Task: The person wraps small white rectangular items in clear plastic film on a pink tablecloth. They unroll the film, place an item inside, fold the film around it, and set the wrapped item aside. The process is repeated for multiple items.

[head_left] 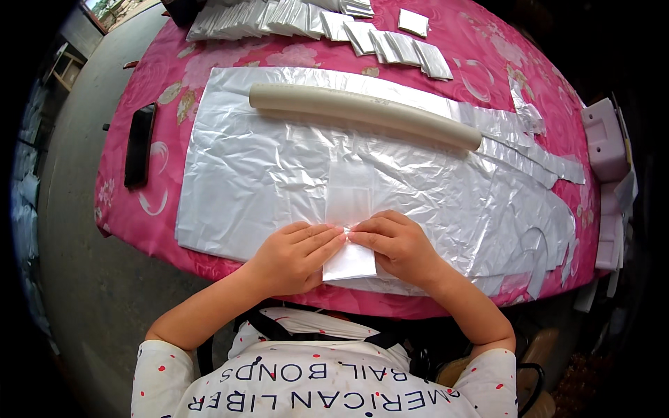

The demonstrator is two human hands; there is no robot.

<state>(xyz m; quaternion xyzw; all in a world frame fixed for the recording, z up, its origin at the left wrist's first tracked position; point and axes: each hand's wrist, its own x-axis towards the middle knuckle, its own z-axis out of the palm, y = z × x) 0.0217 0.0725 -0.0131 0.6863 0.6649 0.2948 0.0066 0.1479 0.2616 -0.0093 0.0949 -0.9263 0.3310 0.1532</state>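
Note:
A translucent white plastic bag (350, 267), folded into a narrow strip, lies close to the table's near edge. Its folded end is toward me, and the flat strip runs away from my hands. My left hand (296, 252) is closed on the bag's left side, and my right hand (398, 245) is closed on its right. The fingertips of both hands meet on top of the fold, pressing it together. Beneath is a wide stack of flat plastic bags (230, 174), crinkled, with handle strips at the right. A beige tube (362, 111) lies across the stack, beyond my hands.
Rows of small folded plastic bags (286, 17) lie along the table's far side, with a single folded bag (413, 23) apart from them. A black phone (141, 145) rests at the left on the pink flowered tablecloth (188, 90). Pink plastic containers (604, 139) stand beyond the right edge.

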